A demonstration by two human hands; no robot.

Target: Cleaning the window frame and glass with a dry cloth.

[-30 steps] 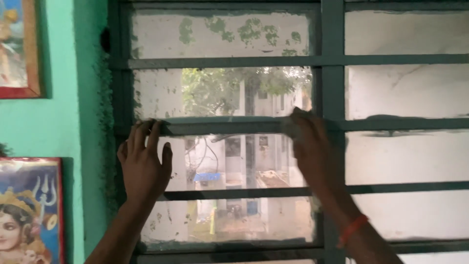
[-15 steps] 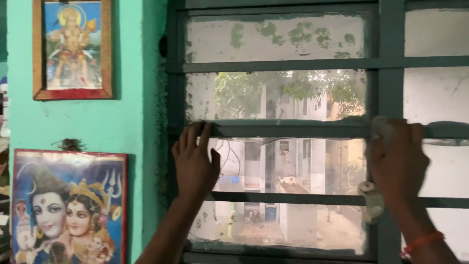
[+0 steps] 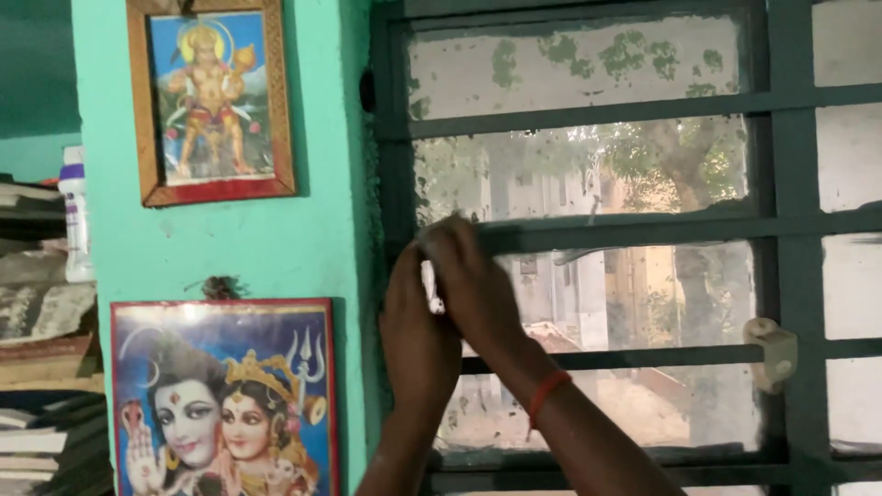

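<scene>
Right hand (image 3: pixel 473 280) clenched over a pale cloth (image 3: pixel 428 241) on the window's middle bar (image 3: pixel 625 227), at its left end. Left hand (image 3: pixel 415 335) just below it; its grip can't be told. Risk: pushing too hard against the dirty pane (image 3: pixel 588 170) above the bar could crack it.

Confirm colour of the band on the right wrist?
Orange-red band, thin, around the right wrist below the right hand. Head view shows it clearly.

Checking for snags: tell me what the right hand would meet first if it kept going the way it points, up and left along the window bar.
Probably the window frame at the bar's left end; the right hand is nearly there, though depth is unclear.
</scene>
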